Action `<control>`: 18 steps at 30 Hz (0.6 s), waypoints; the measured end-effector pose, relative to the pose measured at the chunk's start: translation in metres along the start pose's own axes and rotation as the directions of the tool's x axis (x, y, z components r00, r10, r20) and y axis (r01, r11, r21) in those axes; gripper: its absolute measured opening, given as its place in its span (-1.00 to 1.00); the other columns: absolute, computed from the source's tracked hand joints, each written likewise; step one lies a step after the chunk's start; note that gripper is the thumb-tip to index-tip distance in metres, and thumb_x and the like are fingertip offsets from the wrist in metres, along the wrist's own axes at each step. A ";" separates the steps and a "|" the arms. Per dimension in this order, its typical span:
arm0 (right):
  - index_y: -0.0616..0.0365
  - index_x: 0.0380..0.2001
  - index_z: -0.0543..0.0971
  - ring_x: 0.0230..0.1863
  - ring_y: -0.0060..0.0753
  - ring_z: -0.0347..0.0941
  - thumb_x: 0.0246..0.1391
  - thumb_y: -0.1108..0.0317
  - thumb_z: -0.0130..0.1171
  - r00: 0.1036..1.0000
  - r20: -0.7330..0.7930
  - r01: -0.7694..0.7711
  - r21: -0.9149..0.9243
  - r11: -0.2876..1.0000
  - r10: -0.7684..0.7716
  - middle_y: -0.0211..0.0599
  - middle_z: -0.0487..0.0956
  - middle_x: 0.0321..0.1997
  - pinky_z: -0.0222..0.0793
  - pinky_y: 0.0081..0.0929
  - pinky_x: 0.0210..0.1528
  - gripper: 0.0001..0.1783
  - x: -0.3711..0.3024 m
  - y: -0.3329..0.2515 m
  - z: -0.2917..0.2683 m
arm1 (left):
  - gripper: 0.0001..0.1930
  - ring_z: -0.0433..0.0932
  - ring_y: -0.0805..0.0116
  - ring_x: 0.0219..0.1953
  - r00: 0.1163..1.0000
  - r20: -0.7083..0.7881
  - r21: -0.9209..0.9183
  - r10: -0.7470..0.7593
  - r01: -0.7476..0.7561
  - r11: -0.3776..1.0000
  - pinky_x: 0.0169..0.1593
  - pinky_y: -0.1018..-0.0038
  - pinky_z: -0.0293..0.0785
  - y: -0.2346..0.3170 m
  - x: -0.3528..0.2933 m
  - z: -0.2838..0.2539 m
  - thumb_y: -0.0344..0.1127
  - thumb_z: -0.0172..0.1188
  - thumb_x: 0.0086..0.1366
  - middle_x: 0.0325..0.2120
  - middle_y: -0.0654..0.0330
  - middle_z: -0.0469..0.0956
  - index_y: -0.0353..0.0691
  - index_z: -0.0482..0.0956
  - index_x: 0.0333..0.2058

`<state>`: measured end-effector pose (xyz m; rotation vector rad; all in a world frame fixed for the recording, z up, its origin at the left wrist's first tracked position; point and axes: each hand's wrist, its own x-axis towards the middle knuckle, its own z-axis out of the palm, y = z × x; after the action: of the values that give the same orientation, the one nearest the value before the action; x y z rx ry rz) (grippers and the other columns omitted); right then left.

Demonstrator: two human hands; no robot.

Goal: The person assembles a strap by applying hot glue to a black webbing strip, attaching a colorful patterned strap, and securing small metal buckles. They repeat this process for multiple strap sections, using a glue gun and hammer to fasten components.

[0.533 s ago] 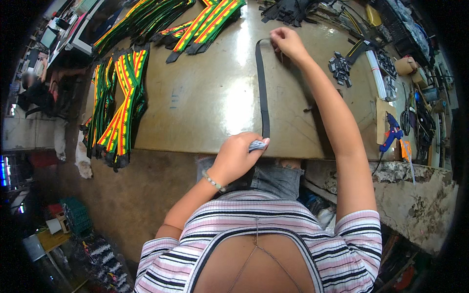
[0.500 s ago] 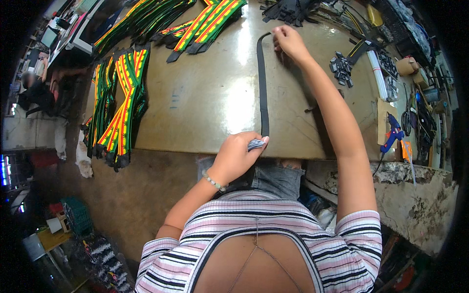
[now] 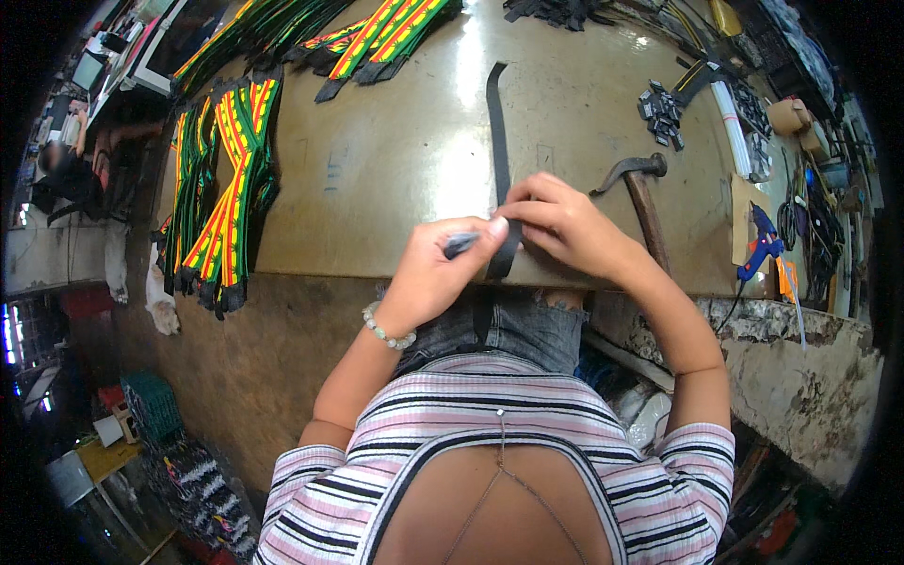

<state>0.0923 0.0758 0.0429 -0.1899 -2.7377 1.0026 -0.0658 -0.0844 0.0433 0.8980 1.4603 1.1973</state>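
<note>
A long flat black strap [image 3: 498, 132] lies on the table, running away from me from near the front edge, its far end bent to the right. My left hand [image 3: 431, 268] pinches it close to the near end, thumb on top. A small grey object [image 3: 460, 246] sits tucked in that same hand; its kind is unclear. My right hand [image 3: 572, 229] meets the left thumb from the right, its fingertips closed at the strap. A short dark end of the strap hangs down between the hands by the table edge.
A hammer [image 3: 648, 202] lies right of my right hand. Striped yellow, red and green straps [image 3: 238, 179] are piled at left, more [image 3: 391, 42] at the back. Small dark buckles [image 3: 662, 115], a white bundle [image 3: 733, 127] and a blue glue gun [image 3: 761, 247] are at right.
My right hand has come from the strap's far end back to my left hand, letting that end lie on the table. The hammer, hidden before by my arm, now shows.
</note>
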 end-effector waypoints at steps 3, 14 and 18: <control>0.20 -0.16 0.66 -0.27 -0.42 0.57 -0.02 0.53 0.23 0.984 0.076 -0.180 0.411 0.894 0.164 -0.23 0.64 -0.28 0.49 -0.45 -0.13 -0.71 -0.007 -0.019 -0.019 | -0.52 0.29 0.67 -0.47 0.944 -0.062 -0.092 0.323 -0.328 0.940 -0.44 0.66 0.18 0.007 0.002 -0.005 -0.13 0.39 0.19 -0.44 0.41 0.45 -0.29 0.59 0.01; 0.24 -0.29 0.66 -0.44 -0.72 0.46 0.12 0.20 0.37 0.881 -0.073 -0.322 0.631 0.706 0.467 -0.52 0.58 -0.41 0.44 -0.75 -0.29 -0.71 0.061 0.095 -0.070 | -0.64 0.50 0.52 -0.45 0.976 0.208 0.175 0.064 -0.102 0.979 -0.31 0.50 0.44 -0.031 -0.017 0.036 -0.12 0.15 0.42 -0.54 0.15 0.59 -0.34 0.65 -0.39; 0.14 -0.34 0.64 -0.42 -0.79 0.45 0.13 0.13 0.36 0.845 -0.109 -0.382 0.563 0.733 0.524 -0.59 0.54 -0.41 0.40 -0.80 -0.32 -0.72 0.087 0.146 -0.075 | -0.60 0.48 0.55 -0.38 0.980 0.198 0.077 0.003 -0.019 0.997 -0.19 0.51 0.44 -0.039 -0.020 0.040 -0.09 0.08 0.45 -0.54 0.23 0.58 -0.33 0.64 -0.36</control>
<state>0.0335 0.2502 0.0180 -0.8681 -2.1056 1.6738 -0.0204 -0.1029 0.0097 1.0499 1.3505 1.0326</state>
